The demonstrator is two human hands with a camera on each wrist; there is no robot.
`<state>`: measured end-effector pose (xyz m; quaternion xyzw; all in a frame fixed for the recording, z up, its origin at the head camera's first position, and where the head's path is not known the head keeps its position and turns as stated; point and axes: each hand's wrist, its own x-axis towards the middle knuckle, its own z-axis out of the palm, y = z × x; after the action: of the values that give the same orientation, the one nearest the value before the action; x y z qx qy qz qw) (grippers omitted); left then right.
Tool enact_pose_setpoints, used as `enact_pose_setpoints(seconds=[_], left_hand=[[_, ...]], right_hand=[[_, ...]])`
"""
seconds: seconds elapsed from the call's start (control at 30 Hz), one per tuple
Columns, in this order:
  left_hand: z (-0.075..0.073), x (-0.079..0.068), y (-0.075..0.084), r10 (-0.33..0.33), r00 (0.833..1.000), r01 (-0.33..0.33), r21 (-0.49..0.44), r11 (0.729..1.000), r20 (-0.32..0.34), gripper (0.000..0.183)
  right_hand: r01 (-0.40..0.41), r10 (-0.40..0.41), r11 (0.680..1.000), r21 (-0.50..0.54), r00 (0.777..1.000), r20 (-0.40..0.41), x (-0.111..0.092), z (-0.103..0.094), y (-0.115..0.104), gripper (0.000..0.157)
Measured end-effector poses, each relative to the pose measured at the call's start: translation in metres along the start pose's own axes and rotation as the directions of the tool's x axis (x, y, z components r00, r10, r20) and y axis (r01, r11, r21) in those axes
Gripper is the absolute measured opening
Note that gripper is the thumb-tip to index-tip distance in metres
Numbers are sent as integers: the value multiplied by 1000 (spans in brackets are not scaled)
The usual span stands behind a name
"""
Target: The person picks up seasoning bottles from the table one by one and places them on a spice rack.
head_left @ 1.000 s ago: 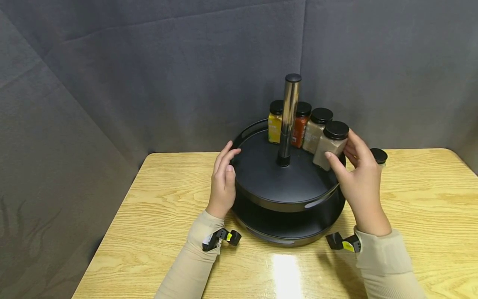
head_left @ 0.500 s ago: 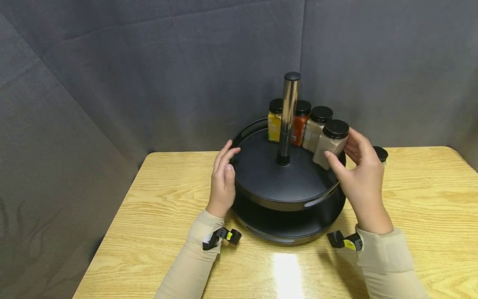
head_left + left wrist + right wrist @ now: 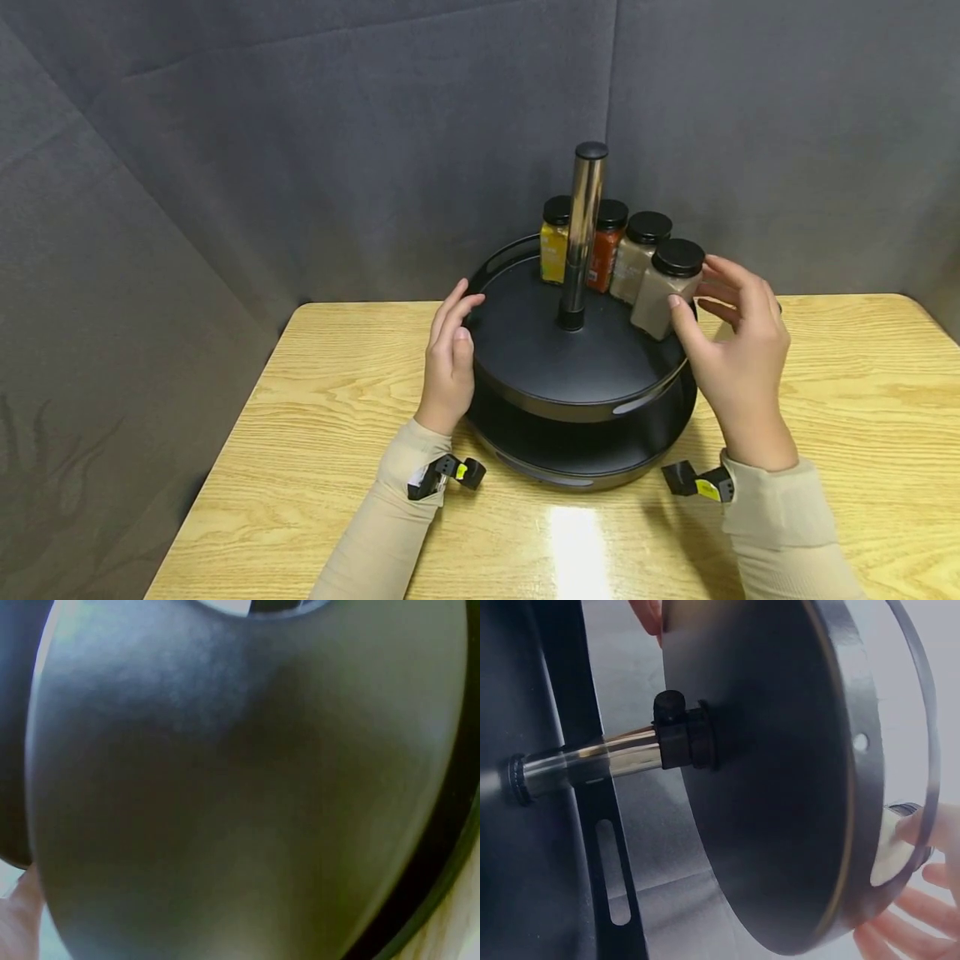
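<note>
A two-tier black round rack (image 3: pixel 555 367) with a metal centre post (image 3: pixel 583 225) stands on the table. On its upper tray, toward the right rim, a square spice jar of grey-brown powder (image 3: pixel 660 304) with a black lid stands upright. My right hand (image 3: pixel 742 358) is around that jar's right side, its thumb at the front and its fingers spread loosely behind. In the right wrist view, the jar shows partly past the upper tray's rim (image 3: pixel 861 742). My left hand (image 3: pixel 447 367) has its fingers nearly straight along the upper tray's left rim. The left wrist view is filled by the tray's side (image 3: pixel 247 787).
Behind the post stand a yellow spice jar (image 3: pixel 553 250) and a red one (image 3: pixel 603 258). Another pale brown jar (image 3: pixel 633 262) is close beside the nearest jar. The wooden table (image 3: pixel 322 400) meets a grey cloth backdrop (image 3: pixel 375 167).
My right hand has shifted slightly right and its fingers have loosened from the grey-brown jar, which stays in place. It now hides most of a black-lidded jar behind it. My left hand is unmoved.
</note>
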<state>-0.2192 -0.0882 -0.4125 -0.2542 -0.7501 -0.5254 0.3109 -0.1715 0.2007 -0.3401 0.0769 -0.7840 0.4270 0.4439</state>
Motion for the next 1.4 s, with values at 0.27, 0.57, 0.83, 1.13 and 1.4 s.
enact_pose_setpoints(seconds=[0.27,0.57,0.83,1.13,1.4], left_hand=[[0,0,0,-19,1000,19,-5,1000,0,67],[0,0,1,-21,1000,21,-9,1000,1,67],[0,0,0,-20,1000,20,-12,1000,1,65],[-1,0,4,-28,1000,29,-12,1000,6,59],[-1,0,4,-21,1000,21,-10,1000,2,58]], right_hand=[[45,-45,999,2,996,-77,3,-3,5,31],[23,-28,999,-36,992,-126,7,-10,11,22],[-55,38,995,-85,980,-193,10,-15,18,21],[-131,110,979,-154,984,-140,9,-22,25,23],[-198,173,967,-161,972,-157,9,-20,32,22]])
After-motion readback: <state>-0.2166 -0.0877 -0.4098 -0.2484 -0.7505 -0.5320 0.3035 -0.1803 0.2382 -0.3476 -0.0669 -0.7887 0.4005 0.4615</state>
